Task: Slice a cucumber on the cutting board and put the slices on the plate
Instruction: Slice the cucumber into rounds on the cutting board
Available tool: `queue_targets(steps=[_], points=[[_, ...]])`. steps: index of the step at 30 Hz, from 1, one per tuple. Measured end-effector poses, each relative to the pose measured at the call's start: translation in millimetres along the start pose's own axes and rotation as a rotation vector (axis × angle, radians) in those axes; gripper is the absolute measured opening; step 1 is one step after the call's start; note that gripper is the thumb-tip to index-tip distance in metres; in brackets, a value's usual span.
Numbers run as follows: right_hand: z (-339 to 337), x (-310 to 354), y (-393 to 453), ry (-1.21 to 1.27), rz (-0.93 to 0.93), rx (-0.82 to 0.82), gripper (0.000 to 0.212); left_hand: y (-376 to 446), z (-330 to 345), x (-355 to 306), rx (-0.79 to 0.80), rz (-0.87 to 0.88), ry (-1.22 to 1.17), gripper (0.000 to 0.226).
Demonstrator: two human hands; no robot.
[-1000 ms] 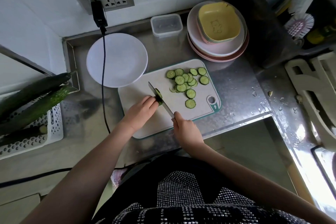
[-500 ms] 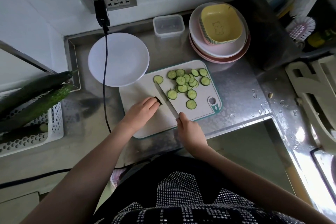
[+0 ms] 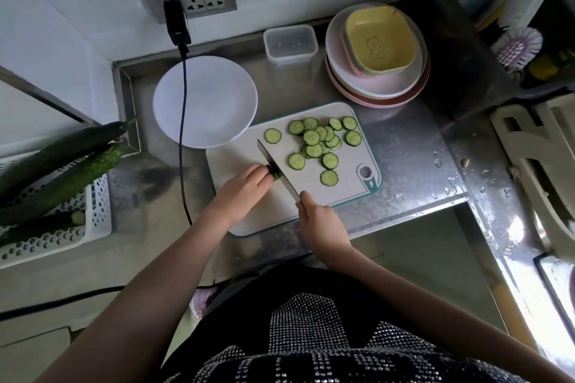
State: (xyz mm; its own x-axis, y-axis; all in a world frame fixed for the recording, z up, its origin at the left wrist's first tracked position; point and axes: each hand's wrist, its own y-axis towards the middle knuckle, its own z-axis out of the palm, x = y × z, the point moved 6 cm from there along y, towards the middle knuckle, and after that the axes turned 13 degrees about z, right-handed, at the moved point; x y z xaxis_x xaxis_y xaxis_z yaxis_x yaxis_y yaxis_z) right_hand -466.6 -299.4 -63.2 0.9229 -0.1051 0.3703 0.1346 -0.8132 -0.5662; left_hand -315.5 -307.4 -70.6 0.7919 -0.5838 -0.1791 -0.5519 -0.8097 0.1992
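Note:
On the white cutting board (image 3: 245, 221) my left hand (image 3: 245, 190) holds a short cucumber stub (image 3: 274, 173) with curled fingers. My right hand (image 3: 320, 219) grips the handle of a knife (image 3: 273, 166), whose blade rests across the stub's tip. Several cucumber slices (image 3: 315, 141) lie scattered on the board's far right half, one slice (image 3: 273, 135) apart near the blade's tip. The white plate (image 3: 205, 101) stands beyond the board's left corner with nothing on it.
A black cable (image 3: 183, 121) from the wall socket crosses the plate's left side. Whole cucumbers (image 3: 62, 165) lie on a white basket (image 3: 93, 227) at left. A clear container (image 3: 291, 44) and stacked dishes (image 3: 378, 53) stand at the back. Water drops wet the counter at right.
The knife has cut further slices off the stub, and one slice now lies apart near the plate. The stub under my left hand has grown shorter.

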Motion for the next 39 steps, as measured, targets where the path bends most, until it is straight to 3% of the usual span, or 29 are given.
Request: queue_targets(steps=[4,10,14,20,39], points=[[9,-10,8,-0.083,0.051,0.042,0.005,-1,1,1,-0.024,0.003,0.021,0.028],[8,-14,11,-0.119,0.071,0.025,0.010,-3,5,4,-0.029,0.006,0.055,0.020],[-8,-15,8,0.005,0.076,-0.065,0.014,-4,6,5,-0.006,-0.024,0.025,0.030],[-2,5,-3,0.004,-0.033,0.005,0.017,-3,2,4,0.024,-0.023,0.039,0.031],[2,7,3,-0.019,-0.031,-0.039,0.015,-2,0,4,0.010,-0.044,0.036,0.033]])
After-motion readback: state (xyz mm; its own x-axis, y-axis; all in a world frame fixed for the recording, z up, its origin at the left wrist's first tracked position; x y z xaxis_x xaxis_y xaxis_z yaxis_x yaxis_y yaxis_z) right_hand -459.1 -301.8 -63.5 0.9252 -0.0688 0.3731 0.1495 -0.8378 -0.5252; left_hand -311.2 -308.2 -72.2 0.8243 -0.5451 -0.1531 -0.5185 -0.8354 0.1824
